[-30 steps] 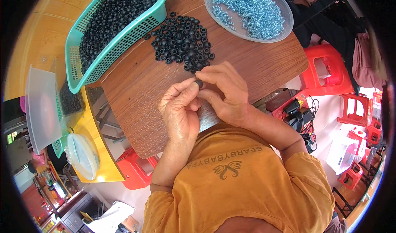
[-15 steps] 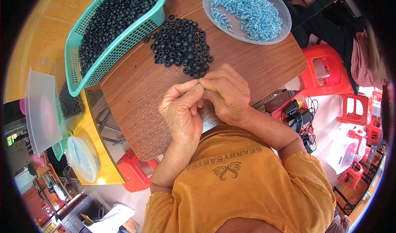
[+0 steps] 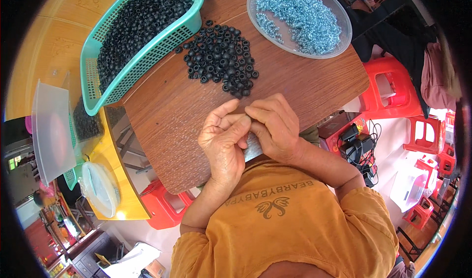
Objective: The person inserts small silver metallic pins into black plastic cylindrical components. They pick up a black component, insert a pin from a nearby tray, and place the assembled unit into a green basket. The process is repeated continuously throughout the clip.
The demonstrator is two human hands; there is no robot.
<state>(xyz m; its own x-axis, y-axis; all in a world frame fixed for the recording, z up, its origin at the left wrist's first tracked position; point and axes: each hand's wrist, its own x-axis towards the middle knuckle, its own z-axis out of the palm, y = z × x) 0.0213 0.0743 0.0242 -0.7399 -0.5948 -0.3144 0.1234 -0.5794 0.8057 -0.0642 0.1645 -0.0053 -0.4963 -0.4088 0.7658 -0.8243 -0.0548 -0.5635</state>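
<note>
The hands of a person in an orange shirt meet over the near part of a brown wooden surface. The left hand, with its index finger raised apart from the thumb, brings the thumb tip to the curled fingers of the right hand (whether either hand's fingers are clamped on a bead cannot be told, as the tips hide the spot). Red stools stand to the near left and farther to the right. At the left, a yellow table bears a round, pale lidded container. Just beyond the fingers lies a loose pile of black beads, rounded and pierced, on the surface. Farther left, a turquoise perforated basket holds many more black beads; at the far right, a clear round dish holds small, light-blue pieces.
</note>
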